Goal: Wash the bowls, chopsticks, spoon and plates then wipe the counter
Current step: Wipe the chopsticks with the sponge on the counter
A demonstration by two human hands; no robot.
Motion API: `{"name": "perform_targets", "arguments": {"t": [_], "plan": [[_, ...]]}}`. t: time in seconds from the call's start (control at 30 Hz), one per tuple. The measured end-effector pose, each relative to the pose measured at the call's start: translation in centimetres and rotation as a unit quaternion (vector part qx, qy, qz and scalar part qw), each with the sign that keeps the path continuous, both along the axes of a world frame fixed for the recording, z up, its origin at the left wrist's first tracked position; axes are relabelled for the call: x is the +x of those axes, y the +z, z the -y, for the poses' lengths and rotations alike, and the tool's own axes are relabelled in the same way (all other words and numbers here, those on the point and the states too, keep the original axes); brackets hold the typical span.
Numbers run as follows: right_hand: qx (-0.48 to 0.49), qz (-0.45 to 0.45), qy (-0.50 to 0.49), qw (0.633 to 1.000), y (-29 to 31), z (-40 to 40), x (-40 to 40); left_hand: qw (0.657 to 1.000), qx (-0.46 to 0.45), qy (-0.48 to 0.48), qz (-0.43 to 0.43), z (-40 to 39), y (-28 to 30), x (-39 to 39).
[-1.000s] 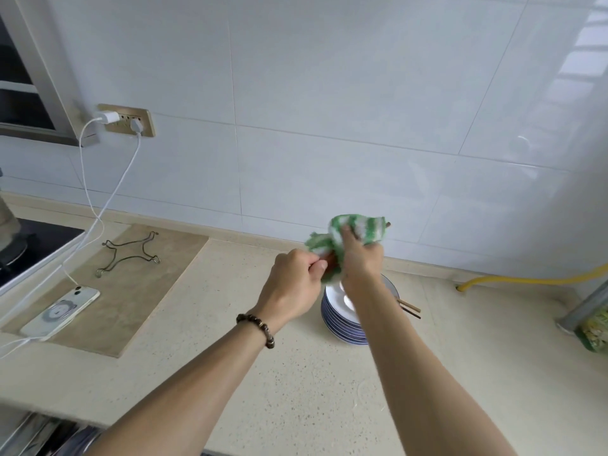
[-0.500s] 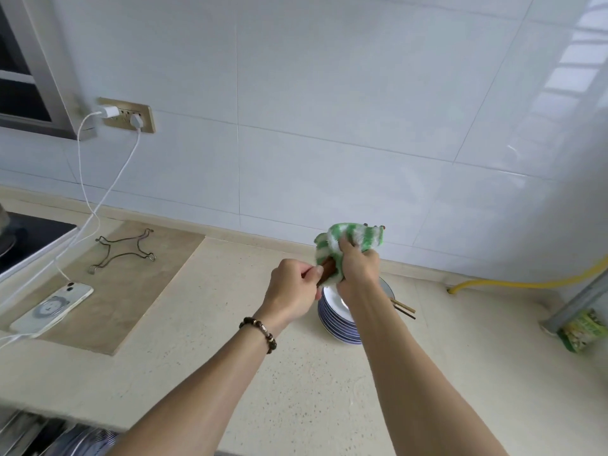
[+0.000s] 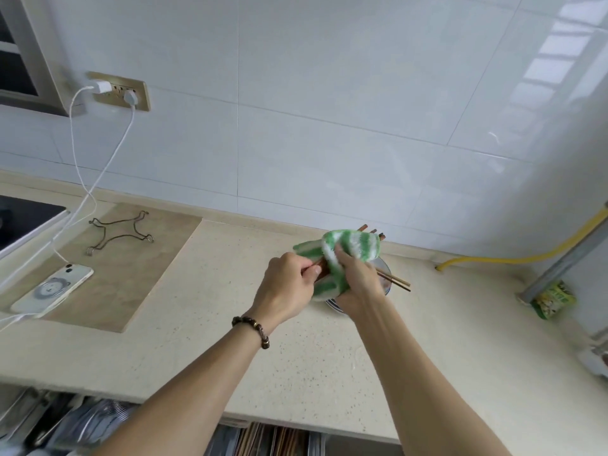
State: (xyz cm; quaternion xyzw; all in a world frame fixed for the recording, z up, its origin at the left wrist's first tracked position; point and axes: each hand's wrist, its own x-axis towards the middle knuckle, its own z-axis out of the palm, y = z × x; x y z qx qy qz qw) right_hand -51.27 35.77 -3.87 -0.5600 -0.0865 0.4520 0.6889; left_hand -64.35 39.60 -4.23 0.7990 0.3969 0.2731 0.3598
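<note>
At centre frame the left hand pinches a bundle of wooden chopsticks; the right hand wraps a green-striped cloth round them, above stacked plates; thin, stiff, probably slippery wet, so best gripped near one end.

- Bright, even daylight; shadows are soft.
- Window glare on the wall tiles, top right.
- Edges bend; bottom perhaps slightly blurred.
</note>
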Motion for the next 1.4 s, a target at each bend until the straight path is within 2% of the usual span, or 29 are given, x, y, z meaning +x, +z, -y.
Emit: {"name": "perform_targets", "arguments": {"t": [0.1, 0.2, 0.37, 0.47, 0.53, 0.67, 0.83, 0.93, 1.0, 1.1, 1.17, 1.27, 1.4], "plan": [[0.03, -0.025, -0.105, 0.994, 0.2, 0.2, 1.8, 0.999, -0.028, -0.043, 0.006, 0.8, -0.1, -0.7], [0.06, -0.056, -0.186, 0.979, 0.3, 0.5, 3.3, 0.999, -0.012, -0.049, -0.002, 1.8, -0.4, -1.2], [0.03, -0.009, -0.064, 0.997, -1.5, 5.3, -0.6, 0.999, 0.016, -0.04, -0.023, 4.9, -0.8, -0.4], [0.046, -0.011, -0.152, 0.987, -2.2, 7.4, 2.3, 0.995, 0.011, -0.093, -0.042, 6.8, -0.9, -1.1], [0.016, -0.012, -0.183, 0.983, -2.9, 8.7, 4.0, 0.992, 0.023, -0.113, -0.06, 8.5, -0.9, -1.3], [-0.043, 0.006, -0.164, 0.985, -4.5, 11.5, 3.7, 0.984, 0.087, -0.113, -0.109, 12.0, -1.7, -2.4], [-0.154, 0.115, -0.141, 0.971, -7.7, 15.6, 2.5, 0.963, 0.15, -0.131, -0.183, 16.0, -3.9, -7.4], [-0.201, 0.189, -0.116, 0.954, -9.4, 17.7, 1.0, 0.973, 0.094, -0.103, -0.184, 17.8, -6.0, -10.6], [-0.215, 0.207, -0.101, 0.949, -10.7, 19.2, -0.1, 0.969, 0.044, -0.088, -0.229, 18.7, -7.4, -12.5], [-0.218, 0.19, -0.037, 0.957, -12.4, 20.8, -2.1, 0.954, -0.026, -0.063, -0.293, 20.0, -9.7, -14.3], [-0.206, 0.167, -0.001, 0.964, -13.8, 21.4, -3.5, 0.951, -0.063, -0.034, -0.3, 20.8, -11.8, -14.8], [-0.175, 0.146, 0.028, 0.973, -15.1, 22.3, -5.2, 0.955, -0.148, 0.042, -0.253, 21.9, -16.0, -14.9], [-0.145, 0.107, 0.022, 0.983, -17.8, 23.6, -6.5, 0.941, -0.271, 0.126, -0.16, 22.1, -23.5, -14.3]]}}
